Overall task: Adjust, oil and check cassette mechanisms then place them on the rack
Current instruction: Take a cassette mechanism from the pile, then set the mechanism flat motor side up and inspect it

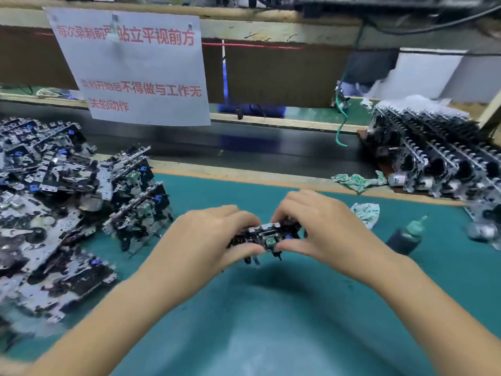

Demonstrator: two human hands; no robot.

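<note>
Head view showed a heap of cassette mechanisms (pixel 51 213) piled on the left of the green mat (pixel 271 308). At centre, the left hand (pixel 206 237) and right hand (pixel 320 226) both gripped one cassette mechanism (pixel 267 236), fingers curled over its top and thumbs under, held just above the mat. Right of them stood a dark oil bottle (pixel 405 236), and farther right the rack (pixel 433 150) carried rows of mechanisms.

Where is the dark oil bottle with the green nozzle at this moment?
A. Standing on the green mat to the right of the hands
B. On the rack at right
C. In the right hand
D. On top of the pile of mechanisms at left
A: the oil bottle stands untouched on the green mat, right of the right hand, while both hands hold one cassette mechanism.
</note>
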